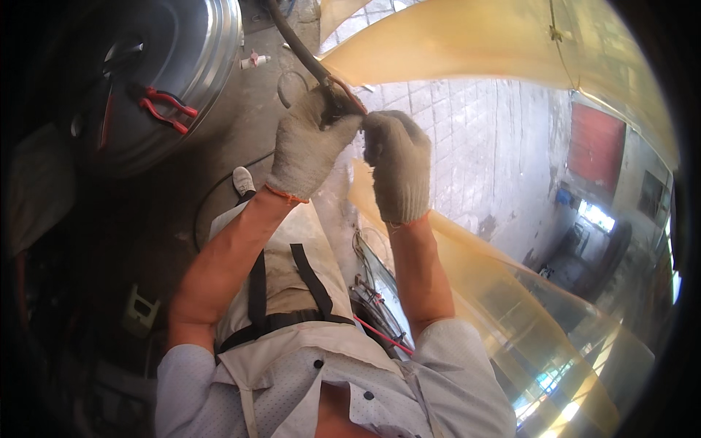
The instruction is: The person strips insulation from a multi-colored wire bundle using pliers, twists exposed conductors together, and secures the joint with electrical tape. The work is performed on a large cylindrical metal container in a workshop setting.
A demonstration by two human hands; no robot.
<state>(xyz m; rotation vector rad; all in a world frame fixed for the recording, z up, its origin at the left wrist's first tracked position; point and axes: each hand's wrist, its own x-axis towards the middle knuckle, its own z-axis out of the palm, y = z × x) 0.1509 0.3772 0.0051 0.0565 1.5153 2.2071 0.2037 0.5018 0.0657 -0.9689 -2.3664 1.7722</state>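
A thick dark cable or hose [298, 44] comes down from the top of the view. My gloved left hand [315, 131] grips it near its end, where a thinner reddish strand [349, 94] branches off. At the tip of that strand, my gloved right hand [398, 142] has its fingers closed, thumb side against the left thumb. What exactly the right fingertips pinch is hidden by the glove. Both knit gloves look dirty. Red-handled pliers [167, 108] lie on a round metal drum lid [164, 44] to the left, beside a slim tool with a reddish handle [105, 115].
Translucent yellow plastic sheets [454, 44] hang at the upper right and lower right. A small valve with a pink handle [255, 59] lies on the floor. Thin dark hose [205, 202] curves past my shoe [243, 180]. Rods and wires [378, 301] are near my right side.
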